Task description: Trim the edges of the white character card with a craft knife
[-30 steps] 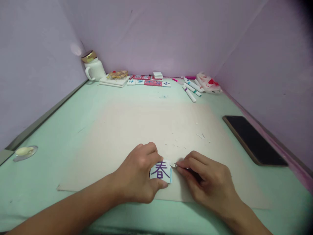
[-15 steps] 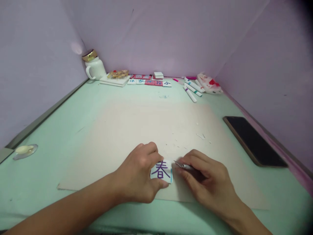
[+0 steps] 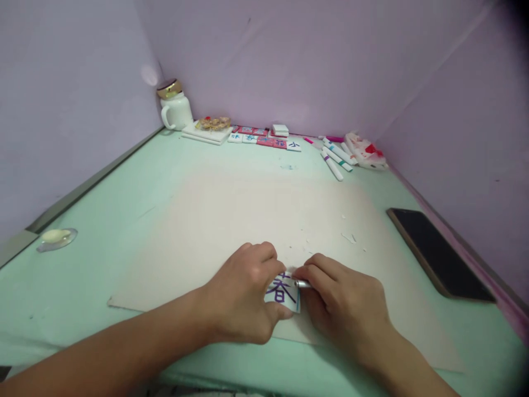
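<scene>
A small white square tile (image 3: 282,294) bears a purple handwritten character and has a blue line along its right edge. My left hand (image 3: 243,292) pinches it between thumb and fingers, at the top and bottom edges. In my right hand (image 3: 349,300) is a slim silver craft knife (image 3: 304,284), its tip over the tile's upper right part. The right fingers hide most of the knife's handle. Both hands rest low over a pale board (image 3: 231,215), where several thin white shavings (image 3: 348,238) lie beyond the right hand.
A dark phone (image 3: 438,253) lies at right. Along the back stand a white mug (image 3: 177,112), white slabs (image 3: 206,134), several red and white character tiles (image 3: 264,141), markers (image 3: 333,166) and a plastic bag (image 3: 366,151). A small clear dish (image 3: 58,240) sits far left.
My right hand has brought the knife left, from beside the tile's right edge to over it. My left hand still pinches the tile. The whole view has shifted slightly.
</scene>
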Tool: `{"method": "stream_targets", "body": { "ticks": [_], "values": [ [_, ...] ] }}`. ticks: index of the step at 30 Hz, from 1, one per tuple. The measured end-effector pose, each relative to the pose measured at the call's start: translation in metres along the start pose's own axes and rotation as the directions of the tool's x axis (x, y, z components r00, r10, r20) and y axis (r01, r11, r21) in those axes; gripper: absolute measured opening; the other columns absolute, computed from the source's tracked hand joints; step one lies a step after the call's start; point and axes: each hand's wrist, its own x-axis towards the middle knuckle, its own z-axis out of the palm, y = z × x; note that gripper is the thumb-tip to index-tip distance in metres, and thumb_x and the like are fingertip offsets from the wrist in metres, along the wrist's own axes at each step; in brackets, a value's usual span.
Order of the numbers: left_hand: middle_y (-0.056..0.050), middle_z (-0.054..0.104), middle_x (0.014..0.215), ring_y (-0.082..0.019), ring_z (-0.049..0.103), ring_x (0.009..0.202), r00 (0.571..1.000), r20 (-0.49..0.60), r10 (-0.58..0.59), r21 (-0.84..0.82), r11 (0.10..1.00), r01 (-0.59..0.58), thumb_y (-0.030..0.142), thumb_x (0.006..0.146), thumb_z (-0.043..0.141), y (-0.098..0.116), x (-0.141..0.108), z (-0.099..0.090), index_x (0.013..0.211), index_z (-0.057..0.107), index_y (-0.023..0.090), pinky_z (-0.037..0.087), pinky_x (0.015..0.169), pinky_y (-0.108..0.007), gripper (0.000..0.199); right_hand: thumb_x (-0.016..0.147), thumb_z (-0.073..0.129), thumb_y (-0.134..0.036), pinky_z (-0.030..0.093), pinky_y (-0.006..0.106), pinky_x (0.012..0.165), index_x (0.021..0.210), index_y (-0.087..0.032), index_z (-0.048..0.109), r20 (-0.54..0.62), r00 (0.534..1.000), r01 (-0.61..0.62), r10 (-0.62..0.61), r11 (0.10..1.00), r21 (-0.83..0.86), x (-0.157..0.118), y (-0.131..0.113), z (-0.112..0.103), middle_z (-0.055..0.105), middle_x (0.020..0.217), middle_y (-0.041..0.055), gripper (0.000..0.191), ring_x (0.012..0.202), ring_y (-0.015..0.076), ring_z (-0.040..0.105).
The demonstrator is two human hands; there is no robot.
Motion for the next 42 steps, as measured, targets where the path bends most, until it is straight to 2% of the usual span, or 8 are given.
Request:
{"method": "stream_targets", "body": {
  "ticks": [11,17,22,28,32,35,37,42],
  "values": [
    [-0.005,0.056,0.087,-0.021,0.051,0.076,0.998,0.009,-0.058,0.123,0.991,0.057,0.030,0.065,0.075,0.001,-0.002,0.001,0.087,0.059,0.015,0.042,0.070,-0.037,0.031,0.074,0.037,-0.008,0.019,0.026,0.038,0.074,-0.021,0.056,0.170,0.985,-0.018,0.036,0.994,-0.105,0.003,-0.002,0.005,0.061,0.066,0.0015,0.023,0.041,0.0161,0.056],
    [-0.005,0.056,0.086,-0.021,0.051,0.074,0.996,0.013,-0.093,0.133,0.987,0.090,0.032,0.064,0.078,0.003,-0.001,0.000,0.084,0.060,0.015,0.041,0.069,-0.037,0.032,0.078,0.039,-0.011,0.024,0.023,0.037,0.085,-0.022,0.053,0.090,0.989,-0.103,0.118,0.982,-0.160,-0.004,0.016,0.001,0.065,0.078,0.0012,0.019,0.047,0.0154,0.059],
    [-0.005,0.057,0.086,-0.022,0.052,0.076,0.995,0.006,-0.099,0.125,0.987,0.097,0.031,0.064,0.077,0.003,-0.001,0.000,0.087,0.060,0.014,0.041,0.069,-0.037,0.034,0.079,0.046,-0.014,0.027,0.023,0.037,0.093,-0.024,0.056,-0.028,0.931,-0.359,0.363,0.901,-0.246,-0.010,0.030,-0.002,0.068,0.087,-0.0006,0.020,0.049,0.0147,0.059],
    [-0.005,0.056,0.085,-0.022,0.050,0.075,0.998,-0.027,-0.057,0.111,0.992,0.060,0.030,0.065,0.073,0.000,-0.004,0.002,0.084,0.057,0.016,0.040,0.068,-0.037,0.029,0.080,0.046,-0.016,0.042,0.022,0.048,0.103,-0.025,0.056,0.078,0.944,-0.324,0.322,0.946,0.012,-0.016,0.023,-0.005,0.070,0.076,-0.0044,0.027,0.056,0.0133,0.066],
    [-0.006,0.055,0.086,-0.022,0.050,0.076,0.999,-0.047,-0.026,0.105,0.994,0.031,0.027,0.066,0.071,-0.001,-0.004,0.003,0.087,0.057,0.016,0.040,0.068,-0.037,0.028,0.078,0.045,-0.014,0.038,0.023,0.044,0.096,-0.025,0.058,0.062,0.934,-0.351,0.351,0.936,-0.009,-0.018,0.021,-0.006,0.068,0.069,-0.0048,0.024,0.049,0.0133,0.062],
    [-0.006,0.055,0.086,-0.022,0.050,0.077,0.999,-0.026,-0.044,0.109,0.993,0.047,0.026,0.068,0.070,0.001,-0.003,0.002,0.086,0.057,0.016,0.040,0.069,-0.038,0.025,0.083,0.053,-0.030,0.040,0.024,0.046,0.093,-0.024,0.059,0.036,0.915,-0.403,0.401,0.915,0.031,-0.018,0.020,-0.008,0.067,0.065,-0.0046,0.012,0.049,0.0143,0.062],
    [-0.006,0.056,0.086,-0.022,0.050,0.077,0.999,-0.009,-0.051,0.106,0.993,0.052,0.025,0.068,0.069,0.002,-0.002,0.000,0.086,0.057,0.017,0.040,0.069,-0.038,0.023,0.088,0.051,-0.039,0.042,0.025,0.049,0.096,-0.024,0.058,0.067,0.920,-0.391,0.386,0.915,0.097,-0.017,0.018,-0.010,0.067,0.067,-0.0039,0.018,0.053,0.0151,0.063],
    [-0.007,0.055,0.087,-0.022,0.050,0.077,0.999,0.002,-0.048,0.088,0.995,0.047,0.024,0.068,0.070,0.002,-0.002,-0.001,0.090,0.060,0.016,0.041,0.070,-0.038,0.026,0.094,0.039,-0.028,0.037,0.024,0.046,0.090,-0.024,0.056,0.164,0.924,-0.373,0.345,0.908,0.191,-0.023,0.010,-0.012,0.064,0.065,-0.0034,0.018,0.051,0.0142,0.059]
  ]
}}
